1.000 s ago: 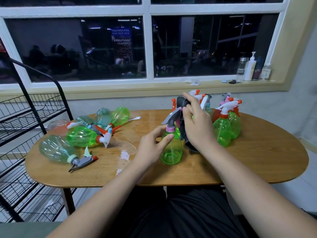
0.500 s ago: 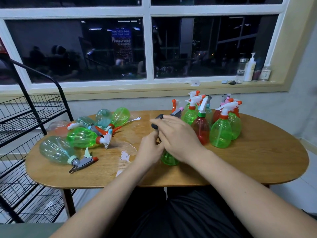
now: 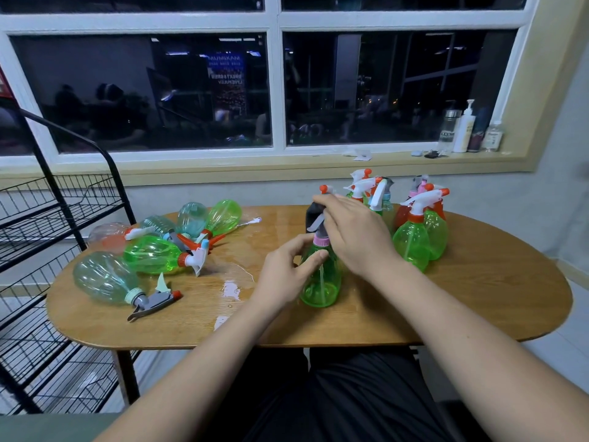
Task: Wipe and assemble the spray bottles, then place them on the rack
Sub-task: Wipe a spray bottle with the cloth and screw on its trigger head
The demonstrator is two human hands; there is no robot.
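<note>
Centre of the frame: a green bottle [image 3: 320, 282] stands upright on the desk [image 3: 478, 298], pink collar at the neck and a grey sprayer head [image 3: 318, 224] on top. The left grip [image 3: 287, 272] is curled round the bottle's shoulder, thumb and fingers wrapping it just under the collar. The right grip [image 3: 353, 234] comes in from above and is closed on a dark cloth [image 3: 314, 213], pressing it against the sprayer head.

Just right of centre, a cluster of upright bottles [image 3: 414, 244], green and red, stands packed close together with white and orange triggers on top. Over at the left of the desk, a heap of lying bottles [image 3: 153, 255], green, clear and pale red, rests on its sides with nozzles pointing every way. The nearest of them, a clear bottle [image 3: 105, 279] with a grey trigger, lies apart toward the lower left.

A wet patch [image 3: 231, 287] shines on the wood between that heap and the hands. The black wire rack [image 3: 47, 218] stands at the left edge of the frame, beside the desk.
</note>
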